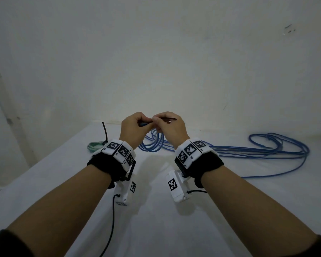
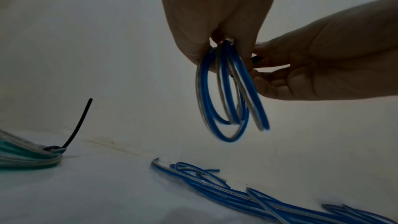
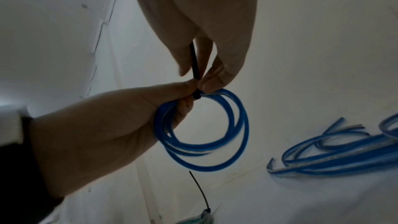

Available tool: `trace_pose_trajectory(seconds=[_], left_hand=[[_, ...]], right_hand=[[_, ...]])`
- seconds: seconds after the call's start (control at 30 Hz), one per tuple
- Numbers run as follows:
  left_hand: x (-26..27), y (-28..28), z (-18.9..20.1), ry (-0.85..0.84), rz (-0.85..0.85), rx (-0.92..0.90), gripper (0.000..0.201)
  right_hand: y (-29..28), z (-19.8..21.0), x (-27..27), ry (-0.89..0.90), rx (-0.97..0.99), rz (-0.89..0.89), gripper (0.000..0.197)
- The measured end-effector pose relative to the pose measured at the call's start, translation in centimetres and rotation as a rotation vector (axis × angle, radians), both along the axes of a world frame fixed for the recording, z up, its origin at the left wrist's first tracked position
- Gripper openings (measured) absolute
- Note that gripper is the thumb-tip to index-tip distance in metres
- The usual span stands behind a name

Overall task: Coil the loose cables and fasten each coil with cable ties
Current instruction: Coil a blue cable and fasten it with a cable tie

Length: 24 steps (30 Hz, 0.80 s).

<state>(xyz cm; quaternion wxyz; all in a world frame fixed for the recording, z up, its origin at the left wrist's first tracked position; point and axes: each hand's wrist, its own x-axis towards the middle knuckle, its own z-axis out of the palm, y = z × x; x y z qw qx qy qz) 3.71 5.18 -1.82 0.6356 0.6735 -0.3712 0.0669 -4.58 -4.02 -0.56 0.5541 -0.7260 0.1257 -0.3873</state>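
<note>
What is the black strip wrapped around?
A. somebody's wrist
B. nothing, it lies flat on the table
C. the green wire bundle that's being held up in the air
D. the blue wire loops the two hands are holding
D: in the right wrist view the black cable tie circles the top of the blue coil, which the left hand grips while the right hand pinches the tie's tail.

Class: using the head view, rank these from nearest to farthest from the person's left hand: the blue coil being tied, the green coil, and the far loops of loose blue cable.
1. Blue coil, held by the left hand.
2. Green coil, on its left.
3. Far loops, far right.
</note>
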Motion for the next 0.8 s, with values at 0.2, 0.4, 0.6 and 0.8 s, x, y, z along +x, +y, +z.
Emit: trace_pose_trajectory(seconds=[0.2,0.4,0.6,0.8], left_hand=[[-2.0,-1.1,0.1,0.107,-0.08,0.022,0.012],[-3.4,-2.0,0.7,0.251,-0.118,-0.037,0.021],[-3.9,-1.8,1.4,0.441,-0.353,-0.039,0.026],[-3.6,-1.9,1.5,0.182,-0.323,0.131,0.017]], right_hand=[[-0.9,0.6,-0.9,-0.09,0.452,-0.042,0.009],[-0.8,-0.2,-1.0,0.034,0.307,-0.096,0.017],[-2.2,0.8,-3.1,0.097,0.323,0.004,0.02],[-2.7,0.6,-4.2,0.143,0.236,-0.042,0.013]])
